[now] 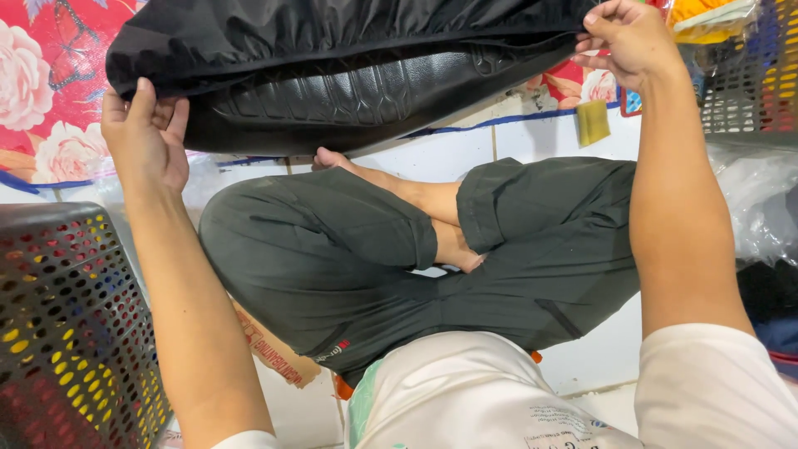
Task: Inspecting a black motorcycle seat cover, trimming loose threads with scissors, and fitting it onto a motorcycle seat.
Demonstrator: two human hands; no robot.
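Observation:
I sit cross-legged on a white tiled floor (432, 158) in dark green trousers. A long black cushioned seat with a black elastic cover (349, 66) is held up in front of me, stretching across the top of the view. My left hand (145, 137) grips the cover's edge at the left end. My right hand (628, 37) pinches the cover's edge at the right end. The embossed black underside faces me.
A dark perforated plastic basket (71, 324) stands at my left, another basket (744, 79) at the upper right. A red floral sheet (50, 91) lies at the far left. Clear plastic bags (761, 199) are at the right; a cardboard piece (274, 353) lies under my knee.

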